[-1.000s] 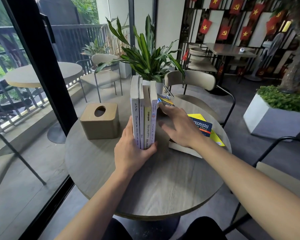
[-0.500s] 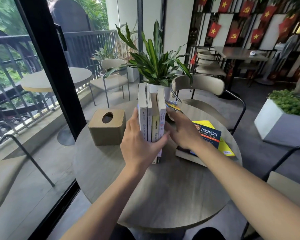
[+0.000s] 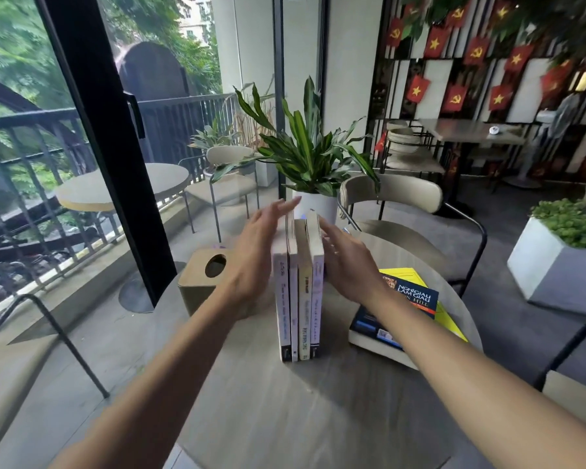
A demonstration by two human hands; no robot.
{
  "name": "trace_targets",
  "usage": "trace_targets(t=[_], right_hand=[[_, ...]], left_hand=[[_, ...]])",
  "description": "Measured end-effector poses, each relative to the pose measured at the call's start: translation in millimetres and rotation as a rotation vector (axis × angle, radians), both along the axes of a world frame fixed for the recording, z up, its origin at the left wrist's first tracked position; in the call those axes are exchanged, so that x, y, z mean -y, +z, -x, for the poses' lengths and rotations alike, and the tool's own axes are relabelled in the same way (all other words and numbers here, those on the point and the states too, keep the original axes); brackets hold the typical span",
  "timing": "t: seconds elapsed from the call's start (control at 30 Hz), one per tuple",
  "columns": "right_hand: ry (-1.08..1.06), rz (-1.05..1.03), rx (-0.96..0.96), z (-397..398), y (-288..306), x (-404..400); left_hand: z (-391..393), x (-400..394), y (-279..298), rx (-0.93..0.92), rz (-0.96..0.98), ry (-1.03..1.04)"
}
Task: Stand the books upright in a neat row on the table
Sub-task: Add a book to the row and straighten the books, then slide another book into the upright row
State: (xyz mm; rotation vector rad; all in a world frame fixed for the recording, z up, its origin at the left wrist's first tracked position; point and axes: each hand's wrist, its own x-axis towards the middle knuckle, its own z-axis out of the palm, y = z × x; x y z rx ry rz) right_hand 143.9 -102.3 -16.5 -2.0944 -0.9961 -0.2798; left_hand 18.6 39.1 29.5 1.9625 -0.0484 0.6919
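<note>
Several slim books [image 3: 298, 292] stand upright in a tight row at the middle of the round table [image 3: 285, 418], pale spines facing me. My left hand [image 3: 256, 255] lies flat against the row's left side, fingers stretched out past the top edge. My right hand [image 3: 349, 265] presses flat against the right side, so the row is squeezed between both palms. To the right a thick blue book [image 3: 400, 309] lies flat on top of a yellow book [image 3: 449, 321]. My right forearm crosses over that stack.
A tan tissue box [image 3: 203, 282] sits just left of the row, behind my left hand. A potted plant [image 3: 312, 157] in a white pot stands at the table's far edge. A beige chair [image 3: 403, 194] is behind the table, and a glass door frame [image 3: 109, 147] on the left.
My left hand has let go of the spines and slid up along the row's left face. My right hand has left the flat stack and now presses the row's right side.
</note>
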Motion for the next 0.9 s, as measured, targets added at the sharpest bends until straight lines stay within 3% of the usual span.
trace_targets(t=[0.07, 0.13, 0.37, 0.47, 0.57, 0.77, 0.83, 0.9], right_hand=[[0.026, -0.129, -0.085, 5.6, 6.0, -3.8], [0.06, -0.204, -0.159, 11.2, 13.8, -6.5], [0.127, -0.199, -0.278, 24.4, 25.0, -9.5], [0.171, -0.266, -0.424, 25.7, 14.6, -13.1], [0.169, -0.179, -0.408, 18.4, -9.1, -15.6], [0.14, -0.115, -0.428, 32.4, -27.3, -5.2], [0.134, -0.045, -0.374, 33.1, -33.2, -2.4], [0.145, -0.112, -0.426, 34.0, -38.5, 1.0]], left_hand=[[-9.6, -2.3, 11.3, -0.019, 0.199, -0.073], [-22.9, -8.6, 15.4, -0.058, 0.211, -0.066], [-24.4, -0.3, 4.1, -0.124, 0.334, -0.107], [-23.5, 1.4, -18.7, -0.172, 0.432, -0.144], [-26.7, 1.4, -39.6, -0.195, 0.563, -0.171], [-6.0, 17.8, -74.2, -0.176, 0.501, -0.099], [2.7, 22.5, -80.5, -0.109, 0.496, -0.106], [10.7, 26.9, -82.7, -0.021, 0.448, -0.119]])
